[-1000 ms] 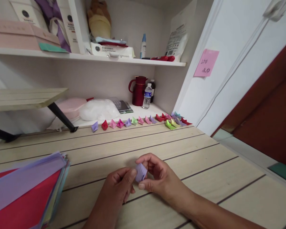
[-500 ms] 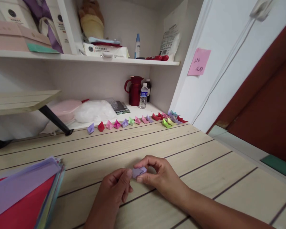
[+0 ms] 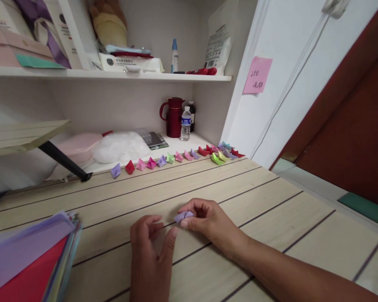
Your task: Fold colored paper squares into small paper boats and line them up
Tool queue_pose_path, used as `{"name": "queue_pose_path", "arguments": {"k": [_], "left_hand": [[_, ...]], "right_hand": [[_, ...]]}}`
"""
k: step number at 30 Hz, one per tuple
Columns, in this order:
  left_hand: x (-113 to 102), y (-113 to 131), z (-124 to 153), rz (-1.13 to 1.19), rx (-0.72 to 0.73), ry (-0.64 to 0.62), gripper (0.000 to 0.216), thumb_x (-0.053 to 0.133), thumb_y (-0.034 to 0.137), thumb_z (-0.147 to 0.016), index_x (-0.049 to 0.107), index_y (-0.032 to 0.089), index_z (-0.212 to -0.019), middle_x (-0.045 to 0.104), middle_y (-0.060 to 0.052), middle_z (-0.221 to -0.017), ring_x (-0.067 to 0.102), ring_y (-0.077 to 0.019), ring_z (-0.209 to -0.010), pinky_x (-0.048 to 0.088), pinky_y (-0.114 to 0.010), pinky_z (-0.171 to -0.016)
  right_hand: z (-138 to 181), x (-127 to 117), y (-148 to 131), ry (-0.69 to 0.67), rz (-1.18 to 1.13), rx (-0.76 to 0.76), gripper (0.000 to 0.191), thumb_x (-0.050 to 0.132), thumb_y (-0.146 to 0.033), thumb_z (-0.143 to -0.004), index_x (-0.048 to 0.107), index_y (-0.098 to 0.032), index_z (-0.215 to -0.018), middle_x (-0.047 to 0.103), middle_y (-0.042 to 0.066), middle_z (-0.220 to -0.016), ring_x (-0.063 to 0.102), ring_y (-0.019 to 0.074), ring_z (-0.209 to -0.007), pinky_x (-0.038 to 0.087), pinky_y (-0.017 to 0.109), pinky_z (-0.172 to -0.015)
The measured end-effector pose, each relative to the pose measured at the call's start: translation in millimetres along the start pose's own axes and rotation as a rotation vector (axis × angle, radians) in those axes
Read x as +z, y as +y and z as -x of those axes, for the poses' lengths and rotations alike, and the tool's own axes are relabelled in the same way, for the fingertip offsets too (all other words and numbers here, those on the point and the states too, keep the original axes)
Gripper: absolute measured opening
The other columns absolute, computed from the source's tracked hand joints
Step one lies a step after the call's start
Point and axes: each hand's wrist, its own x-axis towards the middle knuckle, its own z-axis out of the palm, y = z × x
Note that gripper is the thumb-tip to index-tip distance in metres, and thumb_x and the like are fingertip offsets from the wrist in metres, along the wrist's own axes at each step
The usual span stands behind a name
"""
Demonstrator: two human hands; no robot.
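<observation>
My right hand (image 3: 204, 216) pinches a small folded lilac paper boat (image 3: 183, 216) between thumb and fingers, just above the wooden table. To its left, my left hand (image 3: 153, 243) is open, its thumb apart from its fingers, with nothing between them; the thumb tip is close to the folded paper without gripping it. Along the table's back edge stands a row of small origami boats, among them a lilac boat (image 3: 116, 170), a red boat (image 3: 130, 167) and a lime green boat (image 3: 217, 159). Several more cluster at the row's right end.
A stack of coloured paper (image 3: 28, 268) lies at the left. Behind it stands a small raised wooden stand (image 3: 25, 134) with black legs. At the back are a dark red jug (image 3: 174, 119), a water bottle (image 3: 185, 125) and a plastic bag (image 3: 121, 147), under a shelf (image 3: 113, 75).
My left hand has let go of the lilac paper, opened and drawn back to the left. My right hand keeps its pinch on the paper. The view has shifted slightly.
</observation>
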Motion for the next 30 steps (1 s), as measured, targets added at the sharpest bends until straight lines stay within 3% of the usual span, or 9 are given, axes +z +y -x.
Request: {"name": "queue_pose_path", "arguments": {"k": [3, 7, 12, 17, 21, 23, 26, 30], "left_hand": [[-6, -2, -8, -0.049, 0.096, 0.062, 0.033, 0.067, 0.049, -0.08, 0.061, 0.026, -0.103, 0.053, -0.005, -0.117, 0.055, -0.0243, -0.109, 0.045, -0.043, -0.099], [-12, -1, -12, -0.094, 0.153, -0.119, 0.024, 0.065, 0.046, -0.083, 0.07, 0.028, -0.098, 0.059, -0.005, -0.115, 0.054, -0.0257, -0.116, 0.042, -0.044, -0.105], [-11, 4, -10, -0.046, 0.126, -0.232, 0.016, 0.067, 0.04, -0.082, 0.074, 0.029, -0.091, 0.067, -0.004, -0.103, 0.061, -0.0234, -0.104, 0.047, -0.036, -0.094], [-9, 12, -7, -0.025, 0.147, -0.212, 0.008, 0.07, 0.033, -0.079, 0.073, 0.026, -0.077, 0.069, -0.001, -0.086, 0.064, -0.02, -0.085, 0.048, -0.03, -0.08], [-9, 11, -8, -0.017, 0.12, -0.181, 0.008, 0.068, 0.032, -0.08, 0.071, 0.026, -0.077, 0.068, -0.001, -0.084, 0.063, -0.0179, -0.082, 0.048, -0.028, -0.079], [-9, 7, -9, 0.015, 0.057, -0.196, 0.01, 0.067, 0.035, -0.081, 0.071, 0.025, -0.08, 0.069, -0.001, -0.084, 0.064, -0.0177, -0.081, 0.048, -0.028, -0.078], [-10, 3, -9, 0.056, -0.021, -0.229, 0.015, 0.066, 0.039, -0.082, 0.071, 0.024, -0.083, 0.07, -0.002, -0.084, 0.064, -0.0188, -0.081, 0.048, -0.029, -0.078], [-9, 4, -8, 0.009, 0.008, -0.182, 0.013, 0.067, 0.036, -0.08, 0.071, 0.024, -0.08, 0.07, -0.002, -0.083, 0.064, -0.0184, -0.079, 0.049, -0.028, -0.076]], "right_hand": [[1, -1, -4, -0.042, 0.053, 0.029, 0.038, 0.09, -0.045, -0.061, 0.074, -0.016, -0.08, 0.066, -0.001, -0.071, 0.054, 0.0119, -0.065, 0.043, 0.025, -0.063], [3, -1, -7, -0.109, 0.106, 0.023, 0.039, 0.089, -0.047, -0.061, 0.073, -0.016, -0.079, 0.066, -0.001, -0.072, 0.053, 0.013, -0.067, 0.043, 0.026, -0.065], [5, -3, -1, -0.16, 0.24, 0.022, 0.041, 0.088, -0.05, -0.062, 0.073, -0.016, -0.08, 0.058, -0.003, -0.064, 0.045, 0.0107, -0.06, 0.035, 0.024, -0.057], [6, -2, 4, -0.185, 0.203, 0.0, 0.039, 0.086, -0.048, -0.068, 0.071, -0.017, -0.086, 0.058, -0.004, -0.067, 0.048, 0.0111, -0.062, 0.038, 0.024, -0.059], [9, 0, 5, -0.134, 0.263, -0.126, 0.045, 0.082, -0.041, -0.076, 0.065, -0.024, -0.114, 0.062, 0.0, -0.088, 0.056, 0.0142, -0.075, 0.046, 0.027, -0.068], [10, -1, 5, -0.095, 0.337, -0.203, 0.04, 0.083, -0.036, -0.076, 0.067, -0.026, -0.112, 0.06, 0.004, -0.105, 0.058, 0.0173, -0.089, 0.048, 0.03, -0.078], [10, -2, 3, -0.076, 0.351, -0.218, 0.031, 0.08, -0.033, -0.079, 0.067, -0.026, -0.105, 0.057, 0.005, -0.109, 0.059, 0.0199, -0.097, 0.049, 0.034, -0.084], [11, -2, 1, -0.06, 0.429, -0.235, 0.044, 0.082, -0.03, -0.077, 0.064, -0.029, -0.117, 0.056, 0.005, -0.12, 0.057, 0.0217, -0.106, 0.049, 0.037, -0.091]]}}
